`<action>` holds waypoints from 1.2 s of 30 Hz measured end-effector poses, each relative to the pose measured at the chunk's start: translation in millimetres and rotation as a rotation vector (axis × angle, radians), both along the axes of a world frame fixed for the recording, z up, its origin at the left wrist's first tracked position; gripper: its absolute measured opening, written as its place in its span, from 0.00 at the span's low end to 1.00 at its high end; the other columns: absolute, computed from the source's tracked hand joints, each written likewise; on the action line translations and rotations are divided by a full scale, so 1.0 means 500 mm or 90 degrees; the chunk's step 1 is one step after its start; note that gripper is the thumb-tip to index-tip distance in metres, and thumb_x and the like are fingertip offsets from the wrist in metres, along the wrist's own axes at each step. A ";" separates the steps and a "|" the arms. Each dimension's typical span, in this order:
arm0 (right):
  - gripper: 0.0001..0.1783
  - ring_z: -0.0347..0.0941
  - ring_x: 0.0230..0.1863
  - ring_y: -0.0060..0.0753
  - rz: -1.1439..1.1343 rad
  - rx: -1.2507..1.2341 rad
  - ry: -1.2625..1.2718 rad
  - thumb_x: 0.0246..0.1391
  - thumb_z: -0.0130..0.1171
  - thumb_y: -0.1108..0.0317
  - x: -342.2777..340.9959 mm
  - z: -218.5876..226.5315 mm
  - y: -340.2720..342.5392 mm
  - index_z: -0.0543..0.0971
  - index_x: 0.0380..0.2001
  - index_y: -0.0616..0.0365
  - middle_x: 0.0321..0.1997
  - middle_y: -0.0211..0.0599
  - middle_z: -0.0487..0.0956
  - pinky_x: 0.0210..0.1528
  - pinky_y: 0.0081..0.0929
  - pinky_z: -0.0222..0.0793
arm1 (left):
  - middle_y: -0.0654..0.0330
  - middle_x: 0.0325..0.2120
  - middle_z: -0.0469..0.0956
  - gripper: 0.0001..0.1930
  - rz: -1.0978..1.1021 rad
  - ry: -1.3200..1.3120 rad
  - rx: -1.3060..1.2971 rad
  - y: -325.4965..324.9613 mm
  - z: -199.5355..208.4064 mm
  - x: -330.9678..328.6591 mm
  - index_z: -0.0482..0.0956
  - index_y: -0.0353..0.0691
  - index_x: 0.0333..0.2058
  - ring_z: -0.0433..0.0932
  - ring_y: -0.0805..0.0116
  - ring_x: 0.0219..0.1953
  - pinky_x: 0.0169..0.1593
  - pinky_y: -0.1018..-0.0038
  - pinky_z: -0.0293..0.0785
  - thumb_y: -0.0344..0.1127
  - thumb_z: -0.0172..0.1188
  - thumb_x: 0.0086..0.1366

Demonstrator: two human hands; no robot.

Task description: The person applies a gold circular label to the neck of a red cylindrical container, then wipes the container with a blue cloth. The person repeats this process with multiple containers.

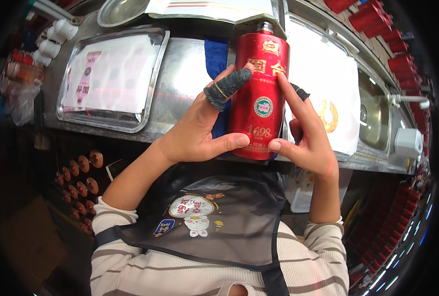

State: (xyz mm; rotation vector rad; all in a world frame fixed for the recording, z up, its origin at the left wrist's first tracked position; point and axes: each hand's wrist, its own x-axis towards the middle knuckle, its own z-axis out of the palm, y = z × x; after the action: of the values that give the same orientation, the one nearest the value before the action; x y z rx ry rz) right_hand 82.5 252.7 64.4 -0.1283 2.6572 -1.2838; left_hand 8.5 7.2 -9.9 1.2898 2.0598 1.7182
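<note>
- Shiny metal counter [184,74], bearing a round-cornered tray [156,74]
- Glossy red cylindrical bottle [261,91]
- Left hand [197,126], knitted finger sleeve [229,86] on, and right hand [310,130] cup the bottle

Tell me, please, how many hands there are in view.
2. The left hand is at the left side of the red bottle, and the right hand is at its right side. Some fingers are partly hidden.

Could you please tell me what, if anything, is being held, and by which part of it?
A red bottle is held by its body, the left hand on its left side, the right hand on its right.
</note>
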 end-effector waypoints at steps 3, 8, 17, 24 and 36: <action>0.58 0.58 0.31 0.26 -0.012 -0.002 -0.001 0.38 0.75 0.46 -0.002 -0.003 -0.003 0.61 0.73 0.45 0.42 0.36 0.72 0.33 0.24 0.59 | 0.49 0.73 0.52 0.48 0.023 -0.025 -0.001 -0.001 -0.009 0.008 0.52 0.43 0.72 0.49 0.43 0.74 0.73 0.55 0.50 0.51 0.70 0.60; 0.54 0.54 0.29 0.20 -0.063 -0.051 0.022 0.44 0.71 0.49 0.002 -0.016 0.009 0.61 0.73 0.51 0.38 0.29 0.69 0.30 0.20 0.53 | 0.52 0.75 0.48 0.47 0.023 -0.097 0.051 -0.005 0.006 0.011 0.46 0.41 0.74 0.48 0.55 0.75 0.74 0.60 0.46 0.42 0.66 0.65; 0.44 0.67 0.42 0.37 -0.011 0.047 0.126 0.49 0.69 0.53 -0.031 0.008 -0.020 0.68 0.70 0.46 0.58 0.46 0.71 0.46 0.29 0.67 | 0.52 0.76 0.43 0.52 0.002 -0.111 0.063 0.009 0.000 0.031 0.41 0.40 0.75 0.45 0.57 0.76 0.75 0.61 0.42 0.41 0.69 0.61; 0.45 0.72 0.51 0.48 -0.009 0.064 0.081 0.48 0.70 0.53 -0.037 0.014 -0.020 0.67 0.70 0.42 0.57 0.52 0.73 0.57 0.37 0.68 | 0.51 0.76 0.42 0.55 0.007 -0.100 0.059 0.011 -0.009 0.033 0.39 0.40 0.74 0.43 0.56 0.77 0.76 0.60 0.40 0.41 0.70 0.60; 0.48 0.67 0.65 0.54 0.007 -0.014 0.077 0.47 0.72 0.55 -0.029 0.007 -0.012 0.65 0.71 0.46 0.64 0.56 0.67 0.65 0.40 0.64 | 0.47 0.72 0.52 0.52 0.042 -0.058 0.038 0.009 0.009 0.027 0.46 0.40 0.74 0.55 0.49 0.73 0.73 0.59 0.51 0.43 0.72 0.59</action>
State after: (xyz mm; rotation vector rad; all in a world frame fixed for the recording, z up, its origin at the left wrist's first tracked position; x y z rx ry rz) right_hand 67.9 246.9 67.7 -0.2312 2.7387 -1.3435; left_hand 22.2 11.7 -5.5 1.1494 2.0356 1.8433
